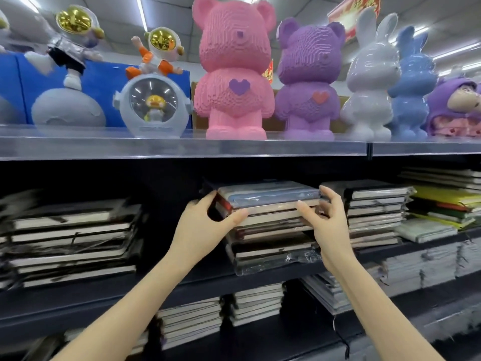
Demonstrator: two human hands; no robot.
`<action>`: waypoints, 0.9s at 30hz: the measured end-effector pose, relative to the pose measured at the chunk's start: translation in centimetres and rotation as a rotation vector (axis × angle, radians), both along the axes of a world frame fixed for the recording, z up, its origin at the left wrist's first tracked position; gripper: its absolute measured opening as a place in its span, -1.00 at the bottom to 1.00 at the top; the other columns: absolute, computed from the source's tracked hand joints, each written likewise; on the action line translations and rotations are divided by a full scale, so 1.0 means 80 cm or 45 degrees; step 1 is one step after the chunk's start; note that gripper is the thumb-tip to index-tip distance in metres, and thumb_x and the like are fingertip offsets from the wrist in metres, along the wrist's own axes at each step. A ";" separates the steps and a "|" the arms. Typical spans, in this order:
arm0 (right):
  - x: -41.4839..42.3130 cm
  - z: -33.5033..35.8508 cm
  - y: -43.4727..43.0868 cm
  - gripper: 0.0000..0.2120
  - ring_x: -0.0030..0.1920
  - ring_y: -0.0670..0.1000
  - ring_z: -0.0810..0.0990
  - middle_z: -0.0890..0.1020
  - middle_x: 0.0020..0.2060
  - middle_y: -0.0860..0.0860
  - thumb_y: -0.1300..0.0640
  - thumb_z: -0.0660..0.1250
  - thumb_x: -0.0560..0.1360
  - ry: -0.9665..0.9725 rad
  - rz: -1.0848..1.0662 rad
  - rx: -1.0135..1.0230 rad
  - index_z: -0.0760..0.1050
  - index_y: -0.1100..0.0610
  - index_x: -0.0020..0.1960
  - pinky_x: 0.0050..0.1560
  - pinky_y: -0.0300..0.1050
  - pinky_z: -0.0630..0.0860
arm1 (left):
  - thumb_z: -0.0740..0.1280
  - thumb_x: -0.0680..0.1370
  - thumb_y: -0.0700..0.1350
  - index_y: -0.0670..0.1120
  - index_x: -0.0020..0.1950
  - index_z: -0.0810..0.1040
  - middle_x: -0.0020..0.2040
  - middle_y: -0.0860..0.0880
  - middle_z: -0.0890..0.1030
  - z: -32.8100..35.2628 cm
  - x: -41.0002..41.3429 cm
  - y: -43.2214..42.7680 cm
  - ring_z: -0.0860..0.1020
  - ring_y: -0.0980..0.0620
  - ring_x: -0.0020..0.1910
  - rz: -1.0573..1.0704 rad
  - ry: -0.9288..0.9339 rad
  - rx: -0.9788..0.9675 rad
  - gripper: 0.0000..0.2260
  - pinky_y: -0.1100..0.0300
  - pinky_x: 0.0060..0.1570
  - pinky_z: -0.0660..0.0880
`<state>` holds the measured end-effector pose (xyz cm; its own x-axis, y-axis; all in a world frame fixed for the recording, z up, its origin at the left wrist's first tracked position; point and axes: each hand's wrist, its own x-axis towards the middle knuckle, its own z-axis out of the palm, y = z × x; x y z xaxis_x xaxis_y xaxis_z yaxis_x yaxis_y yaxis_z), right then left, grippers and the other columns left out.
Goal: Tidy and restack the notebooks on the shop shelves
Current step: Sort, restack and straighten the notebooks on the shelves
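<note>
Head view: the left hand (205, 222) and right hand (329, 225) each gripped the top notebooks (268, 198) of the middle stack (273, 247), thumbs on the front edge, fingers curled round either end, notebooks between them.

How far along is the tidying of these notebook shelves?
Done, it seems: the black stack on the right sits fairly square. In hand: the left hand and right hand grip the upper notebooks of the centre stack, whose lower books sit skewed. Still to do: the left stack looks uneven, the coloured pile is jumbled, and a lower-shelf pile leans.
</note>
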<state>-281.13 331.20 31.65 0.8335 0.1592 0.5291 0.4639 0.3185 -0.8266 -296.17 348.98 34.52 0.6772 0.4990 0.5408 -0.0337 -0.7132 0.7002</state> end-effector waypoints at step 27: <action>-0.108 -0.030 0.081 -0.75 -0.09 0.03 0.56 0.61 -0.08 0.01 -0.01 0.26 0.53 -1.026 -0.856 -0.388 0.55 0.15 0.06 -0.06 -0.14 0.36 | 0.31 0.55 0.03 -0.11 0.36 0.45 0.25 -0.05 0.53 -0.075 -0.079 0.043 0.45 -0.01 0.27 0.302 -0.075 0.569 -0.58 0.22 0.23 0.28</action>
<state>-289.80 337.65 29.23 0.2254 0.0182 0.9741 0.9069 -0.3691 -0.2030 -302.46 352.43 28.52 0.5350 0.3461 0.7707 0.1352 -0.9355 0.3263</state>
